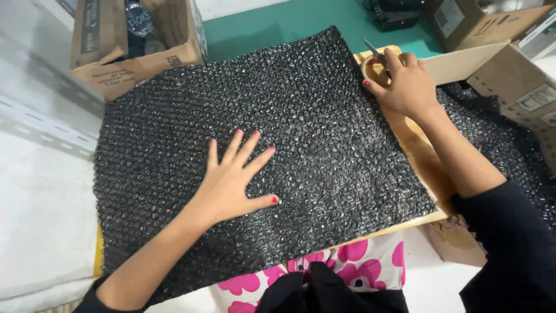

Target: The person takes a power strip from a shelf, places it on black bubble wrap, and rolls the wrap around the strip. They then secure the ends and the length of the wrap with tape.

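- Bubble wrap sheet [278,145]: black, rectangular, laid flat over most of the tabletop; its long axis runs from lower left to upper right, slightly skewed to the person's body. It lies directly under and ahead of both hands.
- Left hand [231,179]: fingers spread wide, palm pressed flat on the sheet a little left of its middle. This hand is the one resting on the sheet itself.
- Right hand [402,84]: at the sheet's far right edge, fingers curled over a roll of tape [373,69], the thumb touching the edge of the sheet. A thin metal blade [372,48] sticks out just beyond the fingers; whether it is held by them or part of a tape holder cannot be told.
- Tabletop [431,159]: light wood, showing only as a strip along the right and near edges of the sheet.
- More black bubble wrap [509,145]: bunched to the right, beyond the right forearm.
- Cardboard boxes: one open at upper left [136,55], others at upper right [509,69].
- Floor [266,26]: green, visible beyond the sheet's far edge.
- White surface [40,191]: along the left.
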